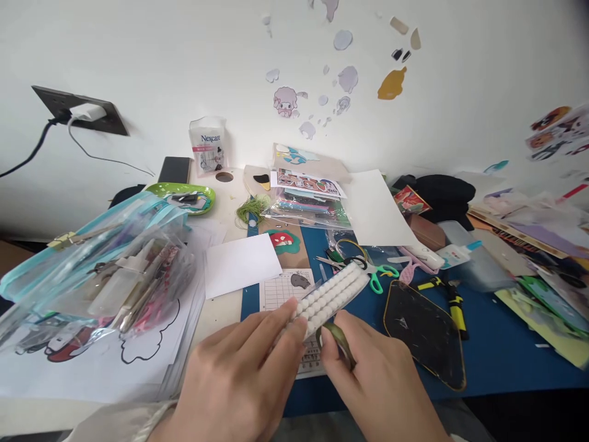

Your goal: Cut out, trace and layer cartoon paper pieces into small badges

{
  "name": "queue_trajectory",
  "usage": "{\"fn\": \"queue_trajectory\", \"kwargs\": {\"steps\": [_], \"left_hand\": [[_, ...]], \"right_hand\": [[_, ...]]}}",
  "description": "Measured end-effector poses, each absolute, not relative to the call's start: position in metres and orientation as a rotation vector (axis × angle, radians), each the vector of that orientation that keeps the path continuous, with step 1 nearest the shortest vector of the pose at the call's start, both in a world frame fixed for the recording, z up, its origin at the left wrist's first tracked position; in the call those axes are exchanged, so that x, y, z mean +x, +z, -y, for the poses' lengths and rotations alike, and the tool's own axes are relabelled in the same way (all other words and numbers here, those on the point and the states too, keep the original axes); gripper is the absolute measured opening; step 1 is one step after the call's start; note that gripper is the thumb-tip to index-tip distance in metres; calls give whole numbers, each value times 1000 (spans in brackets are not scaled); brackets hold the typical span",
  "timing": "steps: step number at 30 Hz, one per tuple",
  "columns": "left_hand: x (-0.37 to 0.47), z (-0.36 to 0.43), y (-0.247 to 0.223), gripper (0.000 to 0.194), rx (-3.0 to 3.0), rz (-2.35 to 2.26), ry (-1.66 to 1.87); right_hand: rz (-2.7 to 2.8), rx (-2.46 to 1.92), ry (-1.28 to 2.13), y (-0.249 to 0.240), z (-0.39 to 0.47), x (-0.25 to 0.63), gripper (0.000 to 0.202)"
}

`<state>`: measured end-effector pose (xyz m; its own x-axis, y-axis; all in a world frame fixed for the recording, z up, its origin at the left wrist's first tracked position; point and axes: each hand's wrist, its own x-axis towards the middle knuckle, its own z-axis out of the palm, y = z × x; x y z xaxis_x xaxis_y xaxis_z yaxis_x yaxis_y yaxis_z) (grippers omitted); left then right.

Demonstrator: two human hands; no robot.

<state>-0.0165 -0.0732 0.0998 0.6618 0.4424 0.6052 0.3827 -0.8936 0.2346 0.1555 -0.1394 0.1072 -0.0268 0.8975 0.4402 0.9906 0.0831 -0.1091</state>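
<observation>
A long strip with rows of white, rounded bumps (pixel 334 294) slants up and to the right, its lower end gripped by my left hand (pixel 239 368). Clear film shows along the strip's right edge. Closed around an olive-green ring-shaped thing (pixel 339 336), my right hand (pixel 375 371) is just below the strip. Whether the ring touches the strip, I cannot tell. Beneath both hands lies a printed sheet with a grid (pixel 276 298), partly covered by the fingers. Green-handled scissors (pixel 376 277) lie just beyond the strip's far end.
A black tray-like board (pixel 421 331) and a yellow-black cutter (pixel 455 310) lie to the right. Plastic pouches (pixel 133 270) are heaped on papers at left. White sheets (pixel 242 264), green thread (pixel 252 212) and a glue bottle (pixel 455 255) sit farther back.
</observation>
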Motion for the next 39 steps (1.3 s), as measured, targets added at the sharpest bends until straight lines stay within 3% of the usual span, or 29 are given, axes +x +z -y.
{"fn": "queue_trajectory", "kwargs": {"steps": [8, 13, 24, 39], "left_hand": [[-6, 74, 117, 47, 2975, -878, 647], [-3, 75, 125, 49, 3050, -896, 532], [-2, 78, 124, 45, 3103, -856, 555], [0, 82, 128, 43, 3121, -923, 544]], "right_hand": [[1881, -1803, -302, 106, 145, 155, 31], [1801, -1805, -270, 104, 145, 154, 36], [1133, -1549, 435, 68, 138, 143, 34], [1179, -1578, 89, 66, 130, 131, 33]]}}
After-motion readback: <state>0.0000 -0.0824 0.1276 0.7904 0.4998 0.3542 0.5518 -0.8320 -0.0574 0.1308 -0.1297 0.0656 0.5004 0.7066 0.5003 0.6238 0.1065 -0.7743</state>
